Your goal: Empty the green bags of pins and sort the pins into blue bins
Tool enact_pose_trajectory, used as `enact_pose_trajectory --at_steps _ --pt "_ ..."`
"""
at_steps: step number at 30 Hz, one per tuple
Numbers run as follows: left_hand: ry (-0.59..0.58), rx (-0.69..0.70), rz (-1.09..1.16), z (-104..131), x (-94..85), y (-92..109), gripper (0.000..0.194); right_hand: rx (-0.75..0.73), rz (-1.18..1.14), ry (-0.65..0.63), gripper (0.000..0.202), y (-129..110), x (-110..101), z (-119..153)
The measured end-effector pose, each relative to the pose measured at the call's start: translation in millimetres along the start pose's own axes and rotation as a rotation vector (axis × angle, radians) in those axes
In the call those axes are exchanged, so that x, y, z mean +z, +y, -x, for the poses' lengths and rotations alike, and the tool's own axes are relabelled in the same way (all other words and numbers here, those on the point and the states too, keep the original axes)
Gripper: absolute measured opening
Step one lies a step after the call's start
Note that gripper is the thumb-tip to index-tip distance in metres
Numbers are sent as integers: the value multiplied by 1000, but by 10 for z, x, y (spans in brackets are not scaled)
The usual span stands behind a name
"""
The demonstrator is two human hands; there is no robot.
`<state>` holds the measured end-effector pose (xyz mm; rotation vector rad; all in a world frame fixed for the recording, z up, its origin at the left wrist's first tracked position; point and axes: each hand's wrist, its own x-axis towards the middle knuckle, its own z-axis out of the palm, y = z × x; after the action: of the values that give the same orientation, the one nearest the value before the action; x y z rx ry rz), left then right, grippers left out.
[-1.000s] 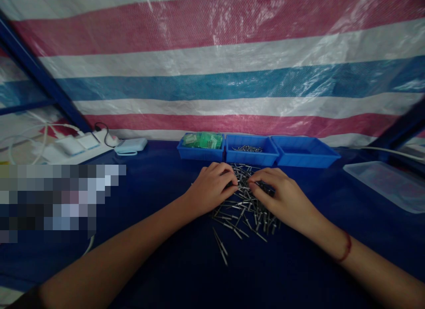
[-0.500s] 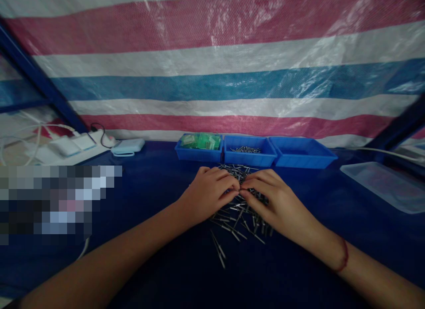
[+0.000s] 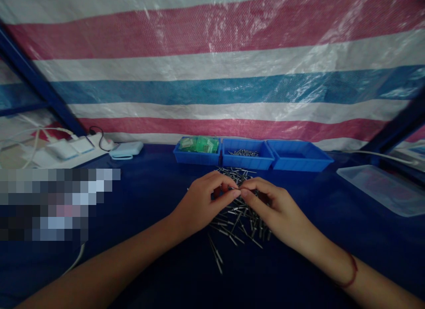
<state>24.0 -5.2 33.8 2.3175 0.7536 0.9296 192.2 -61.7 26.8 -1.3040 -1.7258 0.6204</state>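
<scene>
Above a loose pile of blind rivets (image 3: pixel 237 211), my two hands meet at the fingertips. My left hand (image 3: pixel 207 196) is closed in a pinch of thumb and forefinger. From the other side, my right hand (image 3: pixel 270 202) pinches at the same spot, its thumb tip nearly touching the left one. Whatever lies between the fingertips is too small and hidden to make out. Thin silver rivets spread beneath both hands, and a few (image 3: pixel 216 255) lie apart, nearer to me.
Behind the pile stand three blue bins: one with green packets (image 3: pixel 197 157), one with rivets (image 3: pixel 247 161), one bare inside (image 3: pixel 300 160). A clear plastic lid (image 3: pixel 381 189) lies right. A power strip (image 3: pixel 76 152) and light-blue case (image 3: pixel 126 149) sit left, near a blurred-out patch.
My left fingers have shifted, opening a gap between forefinger and thumb behind the pinch. My right fingers have curled in more. Both hands stay together over the pile; the view has tilted slightly.
</scene>
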Motion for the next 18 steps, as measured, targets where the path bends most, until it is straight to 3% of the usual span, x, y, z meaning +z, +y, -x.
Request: enact_pose_trajectory --at_steps 5,10,18 --pt "24 40 -1 15 3 7 7 -38 15 -19 19 -37 4 7" --pt "68 63 0 23 14 -15 8 -77 47 102 9 -2 0 18" --pt "69 65 27 10 21 -36 7 -375 282 218 15 -65 -46 77"
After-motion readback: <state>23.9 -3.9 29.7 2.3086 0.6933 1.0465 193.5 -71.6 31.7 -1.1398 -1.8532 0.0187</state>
